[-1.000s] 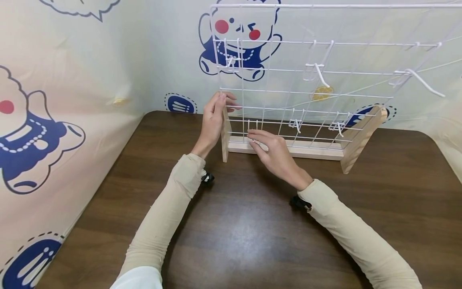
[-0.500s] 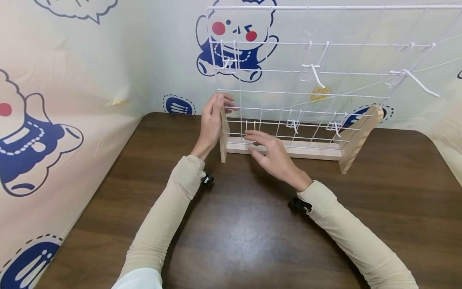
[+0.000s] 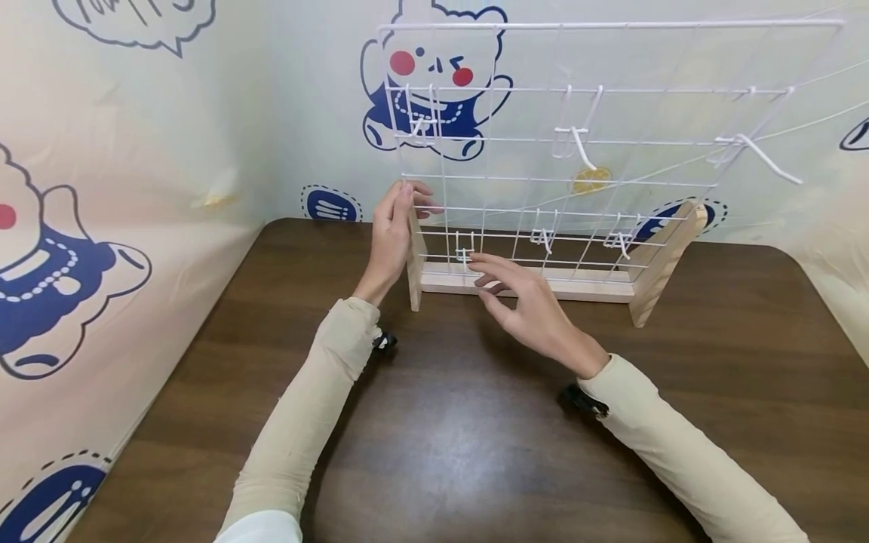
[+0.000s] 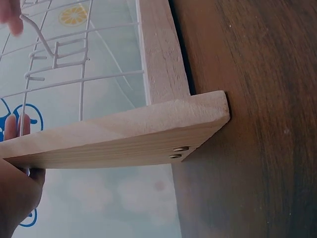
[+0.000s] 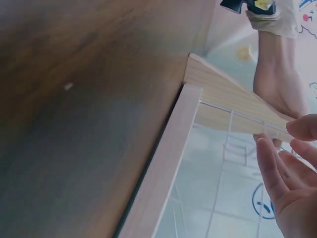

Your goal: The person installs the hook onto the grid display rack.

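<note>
A white wire grid rack (image 3: 611, 26) on a wooden stand is on the table in the head view. My left hand (image 3: 390, 241) grips its left wooden side panel (image 3: 416, 275), thumb in front and fingers behind. A small white hook (image 3: 464, 256) hangs on the lower left of the grid, and the left wrist view shows this hook (image 4: 69, 53) close up. Just right of it is my right hand (image 3: 526, 302), fingers loosely bent and holding nothing. Whether a fingertip still touches the hook's tip, I cannot tell. In the right wrist view that hand's fingers (image 5: 270, 163) are spread.
Two more small hooks (image 3: 543, 238) hang along the same lower row. Larger hooks (image 3: 580, 147) hang higher up, one with its long arm (image 3: 770, 158) jutting out at the right. The brown table (image 3: 434, 445) meets a printed cloth backdrop (image 3: 305, 98) behind the rack.
My right hand has let go of the lower left hook and drawn back slightly to the right, so the hook now shows. The left hand keeps its hold on the side panel.
</note>
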Motion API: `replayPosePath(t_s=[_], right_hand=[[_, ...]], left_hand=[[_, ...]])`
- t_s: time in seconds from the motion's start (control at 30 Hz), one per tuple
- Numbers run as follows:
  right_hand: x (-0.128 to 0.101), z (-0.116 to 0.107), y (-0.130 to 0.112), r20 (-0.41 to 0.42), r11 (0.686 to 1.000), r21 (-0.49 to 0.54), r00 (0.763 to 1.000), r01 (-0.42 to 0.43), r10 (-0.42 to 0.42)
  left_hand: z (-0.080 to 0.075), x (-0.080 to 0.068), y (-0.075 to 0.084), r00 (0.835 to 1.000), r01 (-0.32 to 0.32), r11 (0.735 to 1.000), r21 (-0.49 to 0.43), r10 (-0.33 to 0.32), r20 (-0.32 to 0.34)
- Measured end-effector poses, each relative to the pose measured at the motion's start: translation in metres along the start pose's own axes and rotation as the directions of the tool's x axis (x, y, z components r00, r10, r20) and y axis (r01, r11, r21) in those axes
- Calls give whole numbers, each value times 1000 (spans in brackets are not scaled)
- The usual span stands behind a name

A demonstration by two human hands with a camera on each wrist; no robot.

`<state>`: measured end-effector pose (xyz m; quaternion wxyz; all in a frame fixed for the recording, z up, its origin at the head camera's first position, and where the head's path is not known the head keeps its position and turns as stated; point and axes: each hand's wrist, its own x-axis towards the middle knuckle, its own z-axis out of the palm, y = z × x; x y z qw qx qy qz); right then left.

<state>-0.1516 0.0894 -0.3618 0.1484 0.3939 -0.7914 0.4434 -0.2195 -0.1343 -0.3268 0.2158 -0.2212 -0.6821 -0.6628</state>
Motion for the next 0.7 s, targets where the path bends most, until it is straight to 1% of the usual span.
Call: replayPosePath(t_s=[0.1,0.2,0.27,0.3,0.37,0.4,0.47,0.5,0.53,0.57,0.63,0.7], right_hand=[[-9,-9,-4,-8,999,-47,1000,-1,0],[-20,-18,-5,-7,996,-92,1000,-6,6],[-27,-26,-5,-5,991,-131,1000,-7,7],[-32,-31,-5,-4,988,-153,1000,-7,7],[-41,-41,-4,6,979,-201,1000,-15,17],[-47,-47,-3,6,974,-227,1000,-17,18],[-59,-60,-1,1,960,-280,1000,-25,27],[-65,-67,0,-3,954,-300,1000,-30,31],[-71,-74,1,-8,947,-319,999,-37,36],[-77,-82,1,-18,938,-343,999,-46,42],[-90,-97,1,-42,917,-392,997,-74,63],[-103,-112,0,-65,893,-437,994,-110,90]], left_hand=[[-4,0,-12,1000,14,1000,2,-14,2],[-9,0,-16,999,30,999,42,-31,21],[-13,-1,-13,998,43,992,118,-49,43],[-16,-1,-11,997,53,983,176,-63,52],[-23,-5,-3,991,91,956,277,-115,70],[-27,-8,0,987,103,938,331,-137,82],[-36,-17,6,975,115,883,454,-187,116],[-41,-22,9,969,103,849,517,-202,139],[-46,-28,12,963,78,818,570,-209,169],[-52,-35,12,959,31,777,629,-200,201],[-63,-50,16,947,-65,673,737,-190,257],[-75,-66,20,939,-139,579,803,-180,292]])
